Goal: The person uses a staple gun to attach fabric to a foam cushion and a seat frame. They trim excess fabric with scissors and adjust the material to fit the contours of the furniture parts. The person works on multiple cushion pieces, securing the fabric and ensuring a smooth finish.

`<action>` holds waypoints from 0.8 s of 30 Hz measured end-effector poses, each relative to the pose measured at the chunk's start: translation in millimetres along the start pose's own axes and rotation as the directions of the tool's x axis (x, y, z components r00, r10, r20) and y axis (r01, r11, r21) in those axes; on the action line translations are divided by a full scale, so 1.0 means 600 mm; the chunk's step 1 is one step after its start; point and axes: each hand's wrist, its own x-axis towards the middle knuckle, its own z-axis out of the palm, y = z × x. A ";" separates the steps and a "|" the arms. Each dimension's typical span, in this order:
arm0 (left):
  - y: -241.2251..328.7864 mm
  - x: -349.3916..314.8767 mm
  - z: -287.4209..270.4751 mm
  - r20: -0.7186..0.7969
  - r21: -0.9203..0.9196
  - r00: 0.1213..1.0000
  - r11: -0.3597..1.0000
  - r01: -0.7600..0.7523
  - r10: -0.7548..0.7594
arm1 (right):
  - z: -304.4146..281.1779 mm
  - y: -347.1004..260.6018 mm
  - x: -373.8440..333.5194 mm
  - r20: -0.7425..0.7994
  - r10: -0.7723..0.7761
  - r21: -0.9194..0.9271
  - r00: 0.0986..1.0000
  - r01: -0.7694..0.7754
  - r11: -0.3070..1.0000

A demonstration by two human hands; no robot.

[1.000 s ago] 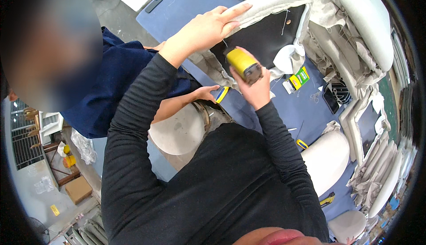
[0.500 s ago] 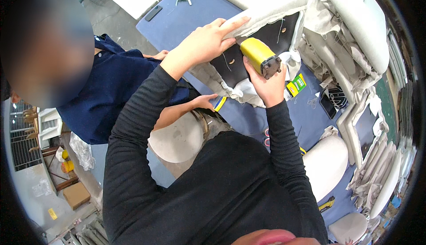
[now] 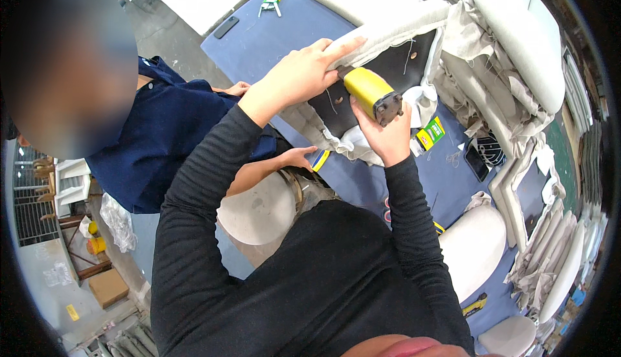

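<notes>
A light beige upholstered panel point(image 3: 396, 39) lies underside up on the blue table, its dark backing point(image 3: 378, 72) edged with folded fabric. My left hand point(image 3: 309, 69) grips its far-left rim, index finger stretched along the fabric and thumb on the inner edge. My right hand point(image 3: 386, 134) is wrapped round a yellow staple gun point(image 3: 366, 88) with a dark end cap. Its nose meets the fabric edge close to my left thumb; the exact contact is hidden. White loose cloth point(image 3: 358, 142) hangs at the panel's near side.
At left, a co-worker in a dark blue shirt point(image 3: 174, 137) has one hand point(image 3: 299, 158) by a blue-and-yellow box point(image 3: 319, 160). A green-and-yellow box point(image 3: 430, 134), phone point(image 3: 477, 163) and scissors point(image 3: 387, 211) lie right on the table point(image 3: 259, 50). Stacked cushions point(image 3: 517, 40) border the right side.
The staple gun and my right hand have shifted slightly left, bringing the nose to the rim by my left thumb. My left hand keeps its hold on the panel.
</notes>
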 end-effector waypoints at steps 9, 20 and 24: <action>0.013 -0.002 -0.017 0.110 -0.019 0.992 0.998 0.062 -0.060 | 0.014 -0.028 -0.017 0.016 -0.020 0.097 1.000 0.018 0.995; -0.086 -0.040 0.001 0.204 -0.778 0.977 0.595 0.203 -0.068 | 0.080 0.015 -0.106 0.160 -0.018 0.140 0.987 -0.005 0.990; -0.072 -0.069 -0.007 0.145 -0.463 0.976 0.861 0.211 -0.161 | 0.104 0.013 -0.107 0.157 -0.045 0.163 0.987 0.019 0.986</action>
